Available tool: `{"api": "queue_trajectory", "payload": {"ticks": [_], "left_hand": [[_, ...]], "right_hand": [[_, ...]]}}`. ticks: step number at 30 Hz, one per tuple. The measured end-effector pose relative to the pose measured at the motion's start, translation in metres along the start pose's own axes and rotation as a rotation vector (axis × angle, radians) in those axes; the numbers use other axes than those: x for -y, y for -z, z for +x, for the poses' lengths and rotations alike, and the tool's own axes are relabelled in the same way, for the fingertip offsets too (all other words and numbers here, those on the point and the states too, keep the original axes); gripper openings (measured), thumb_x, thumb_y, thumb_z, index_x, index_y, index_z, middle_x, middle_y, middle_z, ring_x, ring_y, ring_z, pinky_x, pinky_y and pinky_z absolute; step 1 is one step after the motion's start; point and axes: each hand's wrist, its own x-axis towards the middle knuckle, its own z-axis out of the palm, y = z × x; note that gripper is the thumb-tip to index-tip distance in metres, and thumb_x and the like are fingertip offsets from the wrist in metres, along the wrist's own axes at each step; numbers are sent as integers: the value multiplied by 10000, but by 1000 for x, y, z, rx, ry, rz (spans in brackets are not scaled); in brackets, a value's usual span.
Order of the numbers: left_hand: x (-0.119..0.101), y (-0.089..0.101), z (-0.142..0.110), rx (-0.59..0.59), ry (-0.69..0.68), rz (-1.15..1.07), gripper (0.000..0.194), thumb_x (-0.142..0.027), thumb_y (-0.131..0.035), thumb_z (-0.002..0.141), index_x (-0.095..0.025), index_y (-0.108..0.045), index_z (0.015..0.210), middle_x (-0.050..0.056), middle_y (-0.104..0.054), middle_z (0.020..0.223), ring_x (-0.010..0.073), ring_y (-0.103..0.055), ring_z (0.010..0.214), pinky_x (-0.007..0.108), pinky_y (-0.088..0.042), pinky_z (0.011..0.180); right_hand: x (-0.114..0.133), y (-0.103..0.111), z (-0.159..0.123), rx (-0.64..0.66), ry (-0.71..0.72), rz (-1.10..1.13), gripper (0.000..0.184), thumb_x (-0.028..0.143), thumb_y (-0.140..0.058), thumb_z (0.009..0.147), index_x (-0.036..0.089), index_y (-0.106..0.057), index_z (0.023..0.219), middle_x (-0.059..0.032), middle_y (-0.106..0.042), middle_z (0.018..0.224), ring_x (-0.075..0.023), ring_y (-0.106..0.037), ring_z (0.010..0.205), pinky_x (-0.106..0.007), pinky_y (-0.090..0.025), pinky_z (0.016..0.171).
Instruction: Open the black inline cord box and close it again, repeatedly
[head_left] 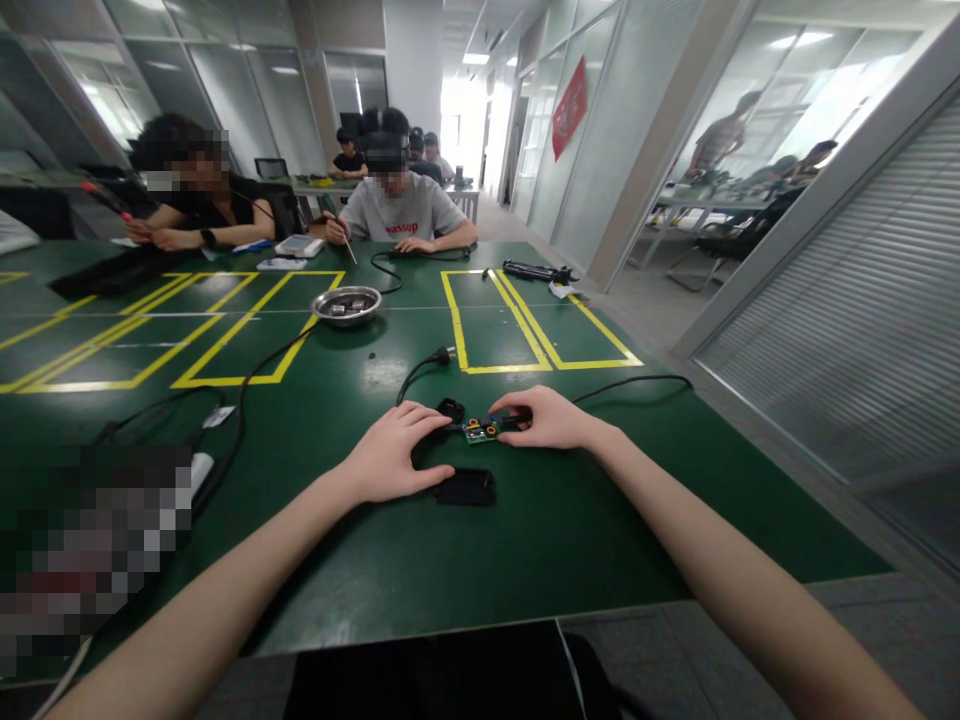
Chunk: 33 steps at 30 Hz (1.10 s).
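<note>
A small green circuit board (pixel 477 434) with copper coils lies on the table in front of me, between my hands. My right hand (pixel 551 418) is closed around the black cable (pixel 630 382) at the board's right end. My left hand (pixel 394 455) is open, thumb and fingers apart. Its thumb touches the edge of a black plastic casing half (pixel 466 488), which lies nearer to me. The fingertips of that hand are beside a second black casing piece (pixel 451 409) at the board's left end. A black power plug (pixel 444 355) on its cord lies beyond them.
A metal bowl (pixel 346 306) with small metal parts stands farther back. Yellow tape rectangles (pixel 504 369) mark the green table (pixel 570 540). A black tool-like bundle (pixel 538 271) lies at the far edge. Cables (pixel 241 410) run along the left. Two people sit opposite, holding tools.
</note>
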Motion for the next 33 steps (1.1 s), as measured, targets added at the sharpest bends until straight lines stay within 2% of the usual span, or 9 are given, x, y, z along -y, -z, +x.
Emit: {"api": "queue_trajectory", "payload": {"ticks": [3,7,9,13,18,20,25,33], "left_hand": [[0,0,1,9,8,19,569,-475,-751,866,-223,-633,1362,120,-686,1317,316,-598,1231,494,-497,1078],[1,-1,1,22,29,42,610,-510,-759,852,-210,-627,1367,134,-665,1324,332,-592,1241,512,-497,1082],[2,-2,1,15,37,46,625,-523,-769,839,-201,-631,1357,142,-653,1324,341,-593,1244,516,-499,1086],[3,-4,1,1,33,39,623,-498,-787,816,-202,-636,1343,146,-637,1333,345,-596,1254,527,-482,1120],[3,-7,2,34,4,12,474,-367,-749,806,-208,-657,1243,121,-661,1330,342,-545,1363,582,-309,1258],[3,-7,3,33,9,4,385,-321,-710,814,-215,-661,1181,105,-686,1308,330,-542,1378,582,-288,1269],[5,-6,4,22,0,-27,264,-299,-668,840,-218,-670,1091,94,-722,1267,322,-567,1362,575,-322,1252],[14,-5,3,-23,-71,-58,323,-261,-674,831,-183,-703,1142,119,-734,1254,313,-609,1292,512,-451,1169]], "right_hand": [[-11,1,0,4,-30,155,293,390,-726,832,157,-782,1001,25,-636,649,-130,-537,574,-255,-420,583],[-13,-3,2,-12,35,219,266,391,-691,879,161,-811,937,-45,-744,809,-170,-638,702,-282,-481,660],[-8,-7,3,-17,90,202,252,367,-681,904,170,-820,974,-59,-764,861,-177,-659,729,-287,-492,681],[8,-20,5,-21,202,104,215,334,-683,943,181,-823,1000,-55,-756,830,-171,-661,707,-283,-482,682],[21,-37,8,-59,276,-53,147,281,-719,938,191,-817,999,-50,-749,817,-177,-676,738,-282,-466,708],[22,-40,8,-77,270,-84,132,261,-727,931,188,-813,1000,-50,-747,819,-178,-679,747,-277,-459,707],[21,-39,9,-102,245,-77,116,258,-737,920,188,-809,978,-43,-743,811,-170,-673,735,-268,-455,698],[21,-39,9,-137,220,-45,91,252,-737,910,201,-804,945,-33,-750,808,-162,-674,717,-261,-462,687]]}}
